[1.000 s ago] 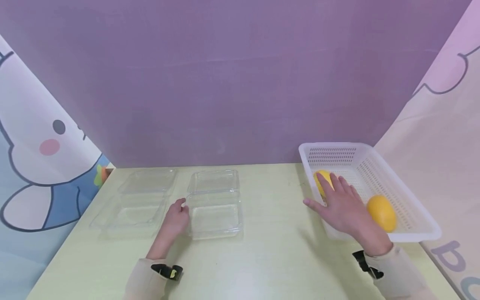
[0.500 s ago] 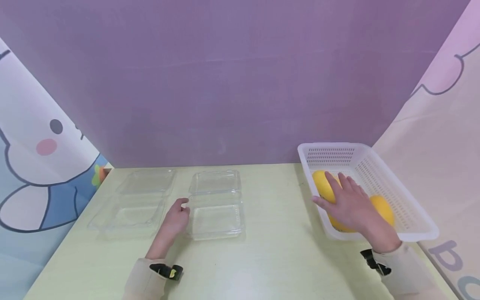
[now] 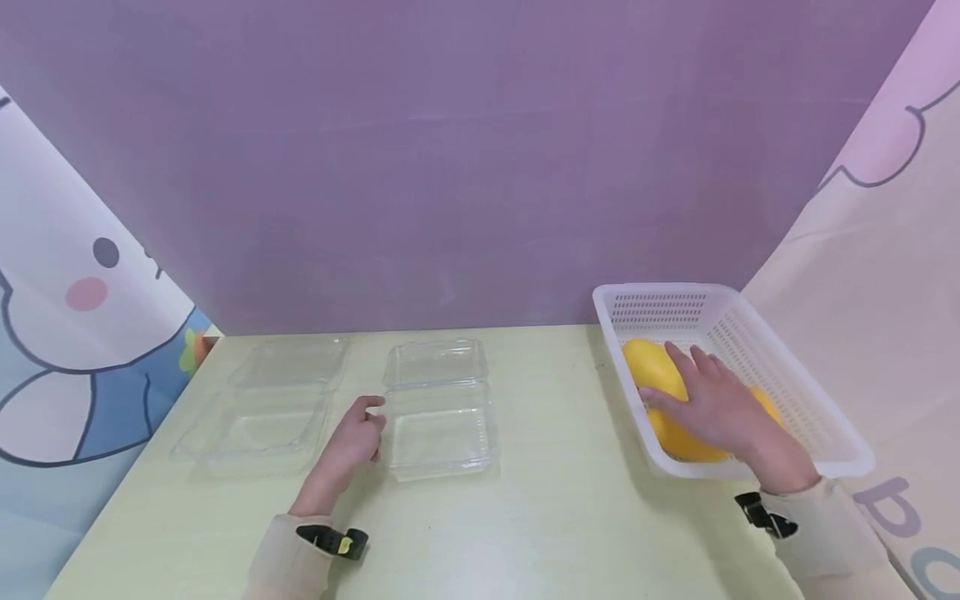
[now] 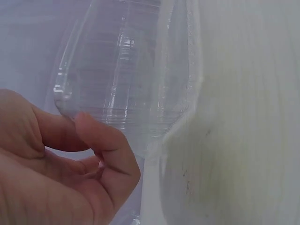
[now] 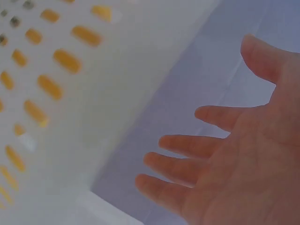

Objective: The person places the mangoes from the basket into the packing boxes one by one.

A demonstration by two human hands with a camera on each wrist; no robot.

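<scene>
My left hand [image 3: 347, 446] pinches the near-left edge of a clear plastic clamshell box [image 3: 442, 442], which lies with its lid raised back on the table. In the left wrist view, thumb and index finger [image 4: 101, 136] meet at the corner of the clear plastic. Over a white perforated basket [image 3: 660, 308] my right hand [image 3: 720, 412] hovers with fingers spread. Beneath and beside it lie smooth yellow oval fruits: one at the left wall [image 3: 651, 367], one in front [image 3: 686, 442], one partly hidden at the right [image 3: 767, 402]. The right wrist view shows its fingers [image 5: 178, 168] extended, holding nothing.
A second clear clamshell box [image 3: 273, 425], lid laid back, lies further left on the pale table [image 3: 547, 500]. A purple backdrop [image 3: 450, 167] rises behind the table. Printed cloth panels [image 3: 885, 333] flank both sides.
The pinched clamshell box has slid slightly right with my left hand. My right hand has shifted right over the basket, and more of the yellow fruits now shows.
</scene>
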